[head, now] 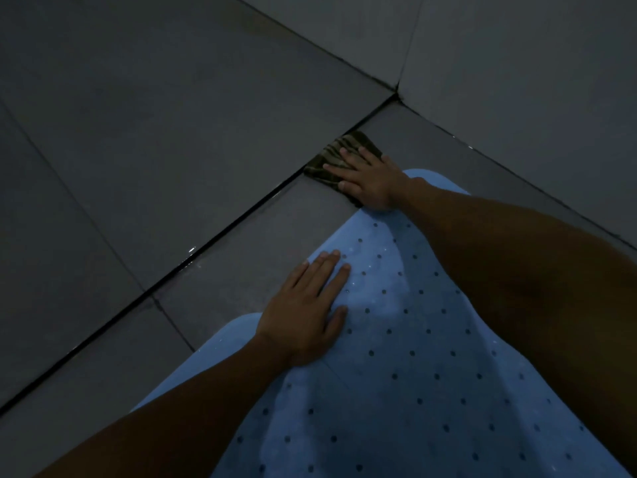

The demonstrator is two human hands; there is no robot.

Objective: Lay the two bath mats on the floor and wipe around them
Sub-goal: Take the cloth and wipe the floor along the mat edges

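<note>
A light blue bath mat [406, 374] with rows of small round holes lies flat on the dark tiled floor and fills the lower right. My left hand [306, 312] rests flat on its left edge, fingers together, holding nothing. My right hand [367, 175] presses flat on a dark striped cloth [339, 151] on the floor just past the mat's far end, near the wall corner. Only one mat is in view.
Grey tiled walls [172, 115] rise on the left and at the upper right [517, 81], meeting in a corner [396, 93]. A narrow strip of floor tiles [241, 263] runs between the left wall and the mat. The light is dim.
</note>
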